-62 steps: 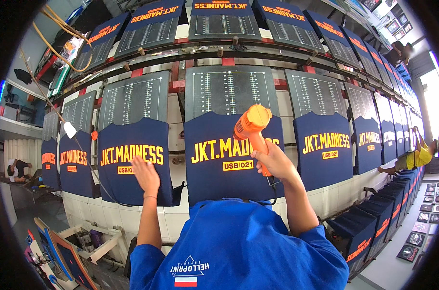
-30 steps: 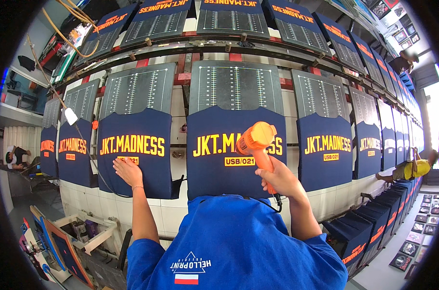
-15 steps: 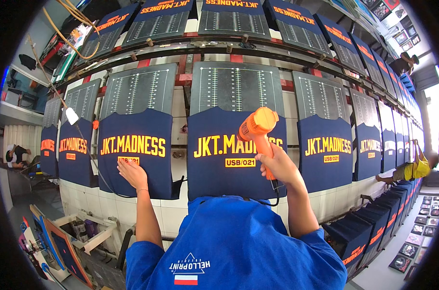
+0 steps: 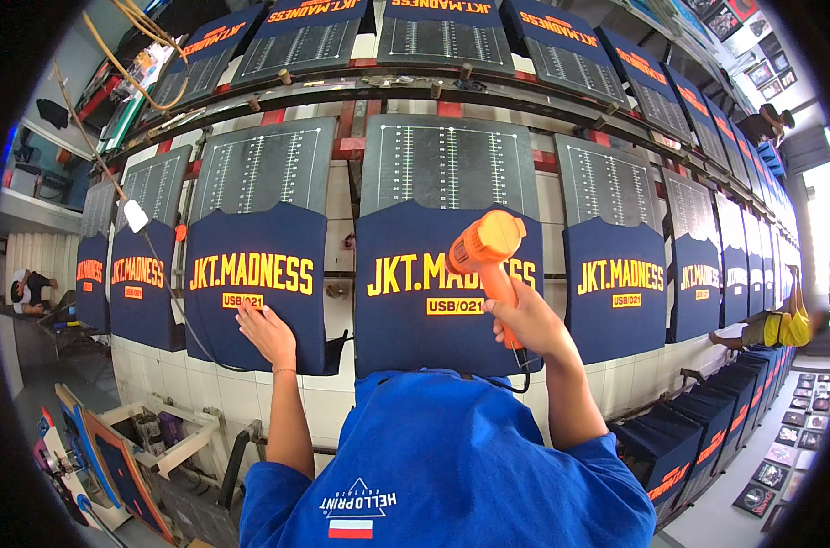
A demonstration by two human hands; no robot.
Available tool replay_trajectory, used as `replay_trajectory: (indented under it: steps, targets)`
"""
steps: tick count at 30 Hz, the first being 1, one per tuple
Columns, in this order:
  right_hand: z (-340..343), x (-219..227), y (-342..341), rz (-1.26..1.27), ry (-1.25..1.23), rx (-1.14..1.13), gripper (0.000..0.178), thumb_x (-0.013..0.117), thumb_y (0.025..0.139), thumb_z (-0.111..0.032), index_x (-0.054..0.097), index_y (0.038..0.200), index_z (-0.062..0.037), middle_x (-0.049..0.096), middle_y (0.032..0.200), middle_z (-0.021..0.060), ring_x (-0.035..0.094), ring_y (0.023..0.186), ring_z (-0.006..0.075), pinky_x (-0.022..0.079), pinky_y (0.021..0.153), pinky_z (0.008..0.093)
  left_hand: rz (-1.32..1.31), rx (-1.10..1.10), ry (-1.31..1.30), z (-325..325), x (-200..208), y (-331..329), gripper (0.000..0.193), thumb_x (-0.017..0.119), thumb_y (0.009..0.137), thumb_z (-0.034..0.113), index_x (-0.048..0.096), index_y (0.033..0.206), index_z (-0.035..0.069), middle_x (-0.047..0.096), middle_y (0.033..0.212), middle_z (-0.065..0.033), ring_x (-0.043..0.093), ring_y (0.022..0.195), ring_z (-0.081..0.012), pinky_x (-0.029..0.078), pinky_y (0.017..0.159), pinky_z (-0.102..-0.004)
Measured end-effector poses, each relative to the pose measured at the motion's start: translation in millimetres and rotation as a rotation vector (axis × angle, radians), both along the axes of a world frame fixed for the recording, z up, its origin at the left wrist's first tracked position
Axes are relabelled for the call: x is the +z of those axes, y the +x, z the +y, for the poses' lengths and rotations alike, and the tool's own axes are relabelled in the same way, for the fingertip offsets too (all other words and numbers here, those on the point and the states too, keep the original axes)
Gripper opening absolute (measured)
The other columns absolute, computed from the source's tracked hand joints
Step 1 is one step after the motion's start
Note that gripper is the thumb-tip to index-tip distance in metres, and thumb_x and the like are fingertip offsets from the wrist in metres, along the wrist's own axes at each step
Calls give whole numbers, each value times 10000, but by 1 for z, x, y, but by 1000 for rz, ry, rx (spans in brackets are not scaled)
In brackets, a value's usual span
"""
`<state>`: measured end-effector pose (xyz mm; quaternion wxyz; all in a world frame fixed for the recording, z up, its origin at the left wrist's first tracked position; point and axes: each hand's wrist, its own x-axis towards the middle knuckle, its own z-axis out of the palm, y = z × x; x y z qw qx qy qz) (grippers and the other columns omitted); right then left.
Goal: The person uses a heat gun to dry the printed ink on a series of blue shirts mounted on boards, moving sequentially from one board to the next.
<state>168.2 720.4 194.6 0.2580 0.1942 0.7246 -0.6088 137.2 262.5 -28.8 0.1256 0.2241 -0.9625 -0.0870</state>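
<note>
An orange heat gun (image 4: pixel 493 239) is gripped by the handle in my right hand (image 4: pixel 532 321). It hangs over the right part of the printed lettering on a navy T-shirt (image 4: pixel 406 345), hiding some letters; whether its nozzle touches the cloth I cannot tell. That shirt is spread on a dark board marked with white ruled lines (image 4: pixel 415 164). To its left, another navy T-shirt (image 4: pixel 216 329) carries the same yellow-orange print. My left hand (image 4: pixel 269 338) is flat with fingers stretched, at the lower edge of that shirt's small printed label.
More navy shirts on boards stand right (image 4: pixel 616 329) and left (image 4: pixel 141 315), with another row beyond a dark rail (image 4: pixel 369 87). A black cord (image 4: pixel 526 370) leaves the gun's handle. A white plug-like piece (image 4: pixel 135 216) hangs on a cable at left. A person in yellow (image 4: pixel 789 327) is far right.
My left hand has slid slightly right and toward me, uncovering more of the small label. The heat gun has shifted a little toward me.
</note>
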Motion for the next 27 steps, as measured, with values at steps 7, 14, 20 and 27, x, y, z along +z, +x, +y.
replay_trajectory:
  steps: [7, 14, 20, 27]
  targets:
    - [-7, 6, 15, -86, -4, 113, 332, 627, 959, -217, 499, 1161, 13, 599, 739, 54, 603, 600, 111, 505, 523, 264, -14, -49, 34, 21, 8, 10, 557, 364, 1062, 290, 332, 1495, -58, 304, 1563, -283, 257, 1460, -462, 195, 1209, -537]
    - [-9, 0, 9, -35, -19, 118, 308, 618, 957, -217, 502, 1118, 18, 601, 739, 59, 607, 596, 117, 501, 523, 265, -32, -87, 69, 39, 16, 16, 564, 360, 1064, 290, 307, 1511, -49, 291, 1572, -273, 234, 1473, -451, 172, 1214, -540]
    - [-10, -11, -9, 17, -6, 55, 283, 621, 950, -182, 512, 1114, 20, 577, 728, 33, 584, 588, 100, 498, 546, 256, -50, -144, 73, 45, 9, 26, 558, 365, 1060, 277, 304, 1518, -36, 281, 1577, -268, 215, 1484, -443, 157, 1216, -550]
    - [-11, -5, -26, 53, -35, 31, 340, 627, 934, -169, 504, 1180, 32, 564, 723, 20, 569, 597, 84, 497, 558, 248, -79, -207, 95, 55, 12, 33, 563, 373, 1053, 265, 291, 1522, -35, 264, 1585, -266, 194, 1492, -440, 144, 1219, -549]
